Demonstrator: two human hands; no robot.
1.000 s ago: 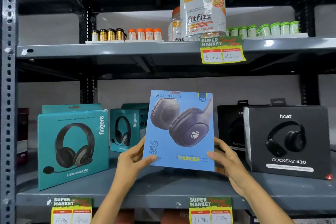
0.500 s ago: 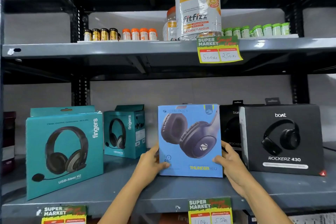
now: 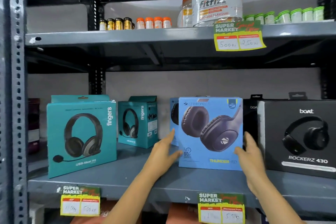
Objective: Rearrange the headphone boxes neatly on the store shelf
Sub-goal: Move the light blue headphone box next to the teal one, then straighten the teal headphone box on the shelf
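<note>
Steadying blue Zebronics Thunder box (image 3: 211, 132) at front edge of shelf (image 3: 127, 178).
Left hand (image 3: 163, 149), right hand (image 3: 249, 152): straight fingers pressing its sides.

Bare skin throughout — left hand (image 3: 163, 152) and right hand (image 3: 249, 154) slim-fingered, forearms (image 3: 127, 200) uncovered to frame edge at 6 and 5 o'clock.

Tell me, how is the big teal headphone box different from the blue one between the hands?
The teal box pictures a headset with a microphone; the blue box pictures headphones with none. The teal box looks turned a little and is untouched; the blue box faces forward, with the left hand and right hand touching its sides. Both stand upright on the same grey shelf.
</note>
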